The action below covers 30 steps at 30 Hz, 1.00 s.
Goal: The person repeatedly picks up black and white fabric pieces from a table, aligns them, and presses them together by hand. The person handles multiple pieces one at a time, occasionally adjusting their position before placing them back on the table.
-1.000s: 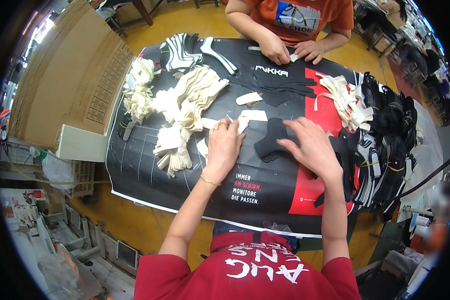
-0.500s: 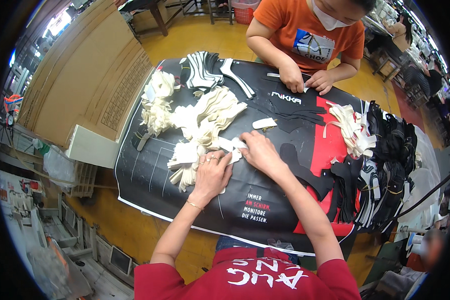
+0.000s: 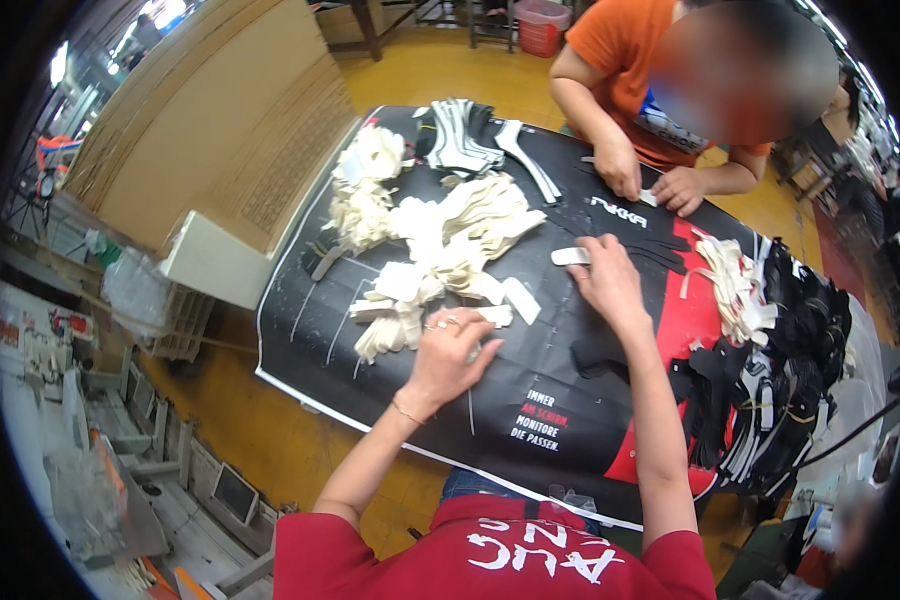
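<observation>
My left hand (image 3: 452,355) rests over the near edge of the cream pile, its thumb spread apart, fingertips by a flat white fabric piece (image 3: 494,316). Another white piece (image 3: 521,300) lies just to the right. Farther right, my right hand (image 3: 610,282) has its fingers closed on the right end of a small white strip (image 3: 568,257). Bundles of cream fabric pieces (image 3: 480,222) spread over the black table cover (image 3: 450,420), left of my right hand.
Across the table, a co-worker's hands (image 3: 650,185) handle a small white piece. Black-and-white shaped pieces (image 3: 460,138) lie at the far side. Bundled black pieces (image 3: 800,350) and cream strips (image 3: 735,290) crowd the right end. A large cardboard box (image 3: 220,130) stands left.
My right hand has left the white pieces beside my left hand and reached away to the small white strip. My left fingers have lifted and spread. The view has shifted.
</observation>
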Available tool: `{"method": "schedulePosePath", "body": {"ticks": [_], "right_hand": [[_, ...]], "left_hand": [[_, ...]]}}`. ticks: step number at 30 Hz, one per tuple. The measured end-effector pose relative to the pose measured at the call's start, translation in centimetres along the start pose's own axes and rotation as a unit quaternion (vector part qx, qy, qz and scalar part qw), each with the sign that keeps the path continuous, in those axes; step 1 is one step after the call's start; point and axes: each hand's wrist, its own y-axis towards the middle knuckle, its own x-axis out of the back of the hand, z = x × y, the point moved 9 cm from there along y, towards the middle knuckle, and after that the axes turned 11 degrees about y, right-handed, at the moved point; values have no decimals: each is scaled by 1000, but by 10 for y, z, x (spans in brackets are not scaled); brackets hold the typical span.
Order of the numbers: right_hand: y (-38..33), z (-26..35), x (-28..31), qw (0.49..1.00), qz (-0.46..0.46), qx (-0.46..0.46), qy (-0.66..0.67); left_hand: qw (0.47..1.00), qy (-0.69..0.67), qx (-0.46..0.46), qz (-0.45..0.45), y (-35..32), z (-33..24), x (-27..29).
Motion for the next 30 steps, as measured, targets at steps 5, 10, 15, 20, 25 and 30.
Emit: {"method": "schedulePosePath", "body": {"ticks": [5, 10, 15, 20, 25, 30], "right_hand": [[0, 0, -22, 996, 52, -21, 70], [-12, 51, -62, 992, 84, 22, 97], [-15, 80, -63, 988, 104, 35, 108], [15, 91, -30, 991, 29, 108, 67], [67, 135, -47, 956, -23, 291, -2], [98, 156, -91, 940, 73, 332, -35]], "left_hand": [[997, 42, 44, -43, -19, -12, 19], [974, 191, 110, -44, -22, 18, 32], [973, 181, 109, -96, -5, 50, 62], [982, 111, 130, -79, 23, 67, 62], [980, 158, 118, 3, 39, 63, 25], [978, 159, 138, -11, 29, 72, 25]]}}
